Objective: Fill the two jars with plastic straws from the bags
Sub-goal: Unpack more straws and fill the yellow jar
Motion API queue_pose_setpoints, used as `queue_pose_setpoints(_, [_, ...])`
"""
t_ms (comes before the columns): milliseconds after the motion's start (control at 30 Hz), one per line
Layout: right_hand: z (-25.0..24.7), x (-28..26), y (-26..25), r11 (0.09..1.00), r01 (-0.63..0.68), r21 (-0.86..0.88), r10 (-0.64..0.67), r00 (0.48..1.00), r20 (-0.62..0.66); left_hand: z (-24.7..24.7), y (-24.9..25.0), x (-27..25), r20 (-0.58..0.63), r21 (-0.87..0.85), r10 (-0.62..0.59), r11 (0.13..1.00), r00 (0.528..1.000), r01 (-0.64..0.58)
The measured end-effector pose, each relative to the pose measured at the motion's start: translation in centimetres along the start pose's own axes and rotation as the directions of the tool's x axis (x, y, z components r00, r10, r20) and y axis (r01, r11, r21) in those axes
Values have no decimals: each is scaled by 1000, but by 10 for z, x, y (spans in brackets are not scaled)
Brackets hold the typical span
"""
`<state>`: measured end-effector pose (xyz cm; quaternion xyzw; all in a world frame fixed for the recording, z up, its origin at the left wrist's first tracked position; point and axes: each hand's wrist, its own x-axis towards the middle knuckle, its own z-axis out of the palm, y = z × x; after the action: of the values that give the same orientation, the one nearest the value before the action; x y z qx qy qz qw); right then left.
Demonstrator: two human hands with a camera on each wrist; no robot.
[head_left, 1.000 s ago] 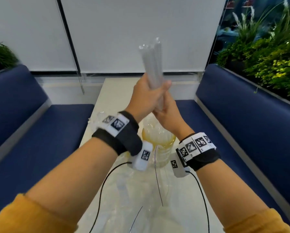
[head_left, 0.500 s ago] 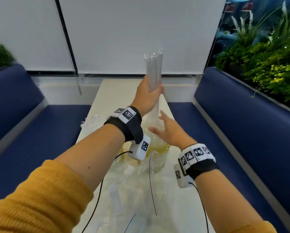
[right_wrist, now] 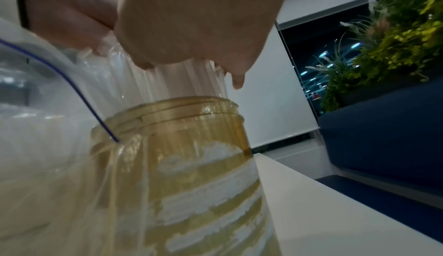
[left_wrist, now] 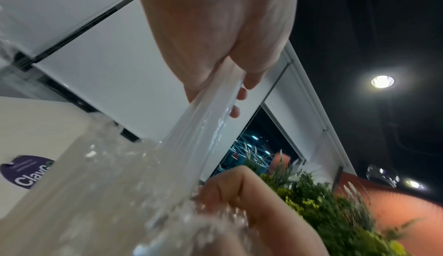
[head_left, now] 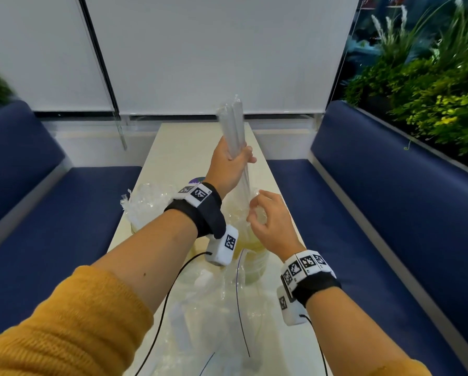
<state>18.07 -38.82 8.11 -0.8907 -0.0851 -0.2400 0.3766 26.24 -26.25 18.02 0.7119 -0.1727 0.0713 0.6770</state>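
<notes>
Standing in amber jar (head_left: 256,263), straws (head_left: 231,126); left hand (head_left: 226,166) fingers curled round them; right hand (head_left: 271,223) fingers loosely spread.

Straw bundle (head_left: 233,131), held upright in the left grip (head_left: 227,169), is crowding the jar (head_left: 256,263) mouth; the right grip (head_left: 268,223) is hanging just over it. Crumpled bags (head_left: 148,204) are cluttering the bench (head_left: 184,150) left of and before the jar; the far end is lying open for passage.
</notes>
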Motion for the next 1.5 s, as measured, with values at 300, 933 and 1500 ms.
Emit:
queue_pose_setpoints(300, [6,4,-5,997,60,-48,-64,993,-94,3,11,9,-34,-77,27,997,999,-29])
queue_pose_setpoints(933, [4,-3,6,986,-53,158,89,968,-234,-5,0,-12,152,85,0,996,988,-13])
queue_pose_setpoints(1500, [-42,89,-86,971,190,145,-143,947,-286,14,-17,-31,307,110,205,962,929,-249])
